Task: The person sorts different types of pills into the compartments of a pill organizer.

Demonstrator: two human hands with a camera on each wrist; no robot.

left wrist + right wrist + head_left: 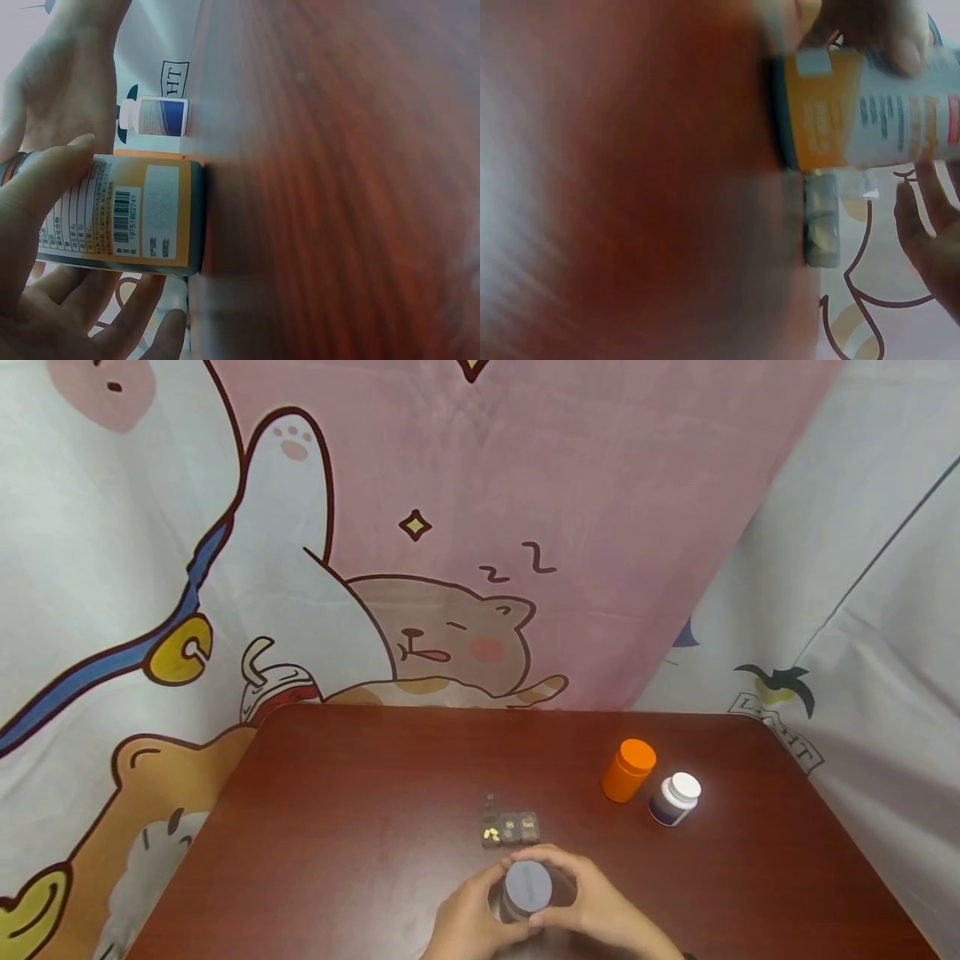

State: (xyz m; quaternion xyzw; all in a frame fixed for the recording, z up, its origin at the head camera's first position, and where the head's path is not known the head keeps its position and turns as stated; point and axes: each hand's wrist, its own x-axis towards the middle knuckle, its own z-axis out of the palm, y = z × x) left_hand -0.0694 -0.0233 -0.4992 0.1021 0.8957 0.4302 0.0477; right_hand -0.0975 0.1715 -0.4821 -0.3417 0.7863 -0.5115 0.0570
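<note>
Both hands hold a supplement bottle with a grey lid (528,887) near the front of the table. It stands upright, its orange and white label (161,214) facing the left wrist camera, base right at the tabletop. My left hand (472,917) curls round its left side, thumb (56,176) across the label. From the right, my right hand (603,906) wraps fingers and thumb about the top by the lid. Just beyond lies a small pill organizer (511,829); yellow pills (491,834) show in its front left compartment, whose lid stands raised.
An orange bottle (628,771) stands at the back right of the brown table (360,793). Beside it is a white bottle (675,799) with a dark blue label. A printed cartoon cloth (600,527) hangs behind the table's far edge and along its sides.
</note>
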